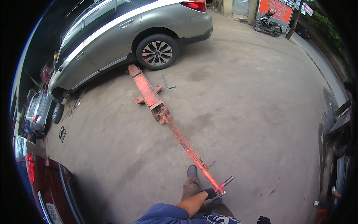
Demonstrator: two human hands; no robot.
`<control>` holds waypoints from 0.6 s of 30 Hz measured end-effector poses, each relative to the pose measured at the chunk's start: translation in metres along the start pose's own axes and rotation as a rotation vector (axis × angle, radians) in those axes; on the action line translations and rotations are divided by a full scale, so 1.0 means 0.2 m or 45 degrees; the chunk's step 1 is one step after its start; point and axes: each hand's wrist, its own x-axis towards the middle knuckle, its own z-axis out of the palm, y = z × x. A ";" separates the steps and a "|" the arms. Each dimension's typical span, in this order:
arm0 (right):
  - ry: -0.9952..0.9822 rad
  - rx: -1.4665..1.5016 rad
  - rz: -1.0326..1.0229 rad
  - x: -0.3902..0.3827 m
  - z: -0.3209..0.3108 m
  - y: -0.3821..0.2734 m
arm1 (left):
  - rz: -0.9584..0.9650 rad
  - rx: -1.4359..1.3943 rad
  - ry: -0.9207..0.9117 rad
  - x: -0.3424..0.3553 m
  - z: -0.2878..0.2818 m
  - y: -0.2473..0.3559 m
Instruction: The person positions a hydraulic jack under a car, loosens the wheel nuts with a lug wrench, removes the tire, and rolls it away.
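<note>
A long red floor jack (147, 89) lies across the ground, its front end at the silver car (108, 41) just ahead of the rear wheel (157, 53). From it a red jack handle (186, 147) slopes toward me and ends in a crossbar (228, 181). My left hand (210, 193), in a black glove, is closed around the left side of that crossbar. At the lower edge, right of my body, my right hand (263, 220) shows only in part, in a dark glove. It is away from the handle, and its fingers are not clear.
An L-shaped metal bar (167, 84) lies beside the jack. Near the car's wheel-less front corner stands a loose wheel (57, 113). A dark red vehicle (48, 186) is parked close on my left. Farther off at the right stands a motor scooter (267, 25).
</note>
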 end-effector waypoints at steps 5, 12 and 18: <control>0.265 0.135 -0.638 0.20 0.06 -0.14 | 0.205 -0.095 -0.032 -0.57 -0.41 0.08; 0.386 -0.619 -0.918 0.37 0.22 -0.35 | -0.202 -0.179 0.886 -2.50 -2.17 0.14; 0.161 0.021 -0.630 0.00 0.24 -0.57 | -0.627 0.711 2.141 -2.84 -3.12 0.11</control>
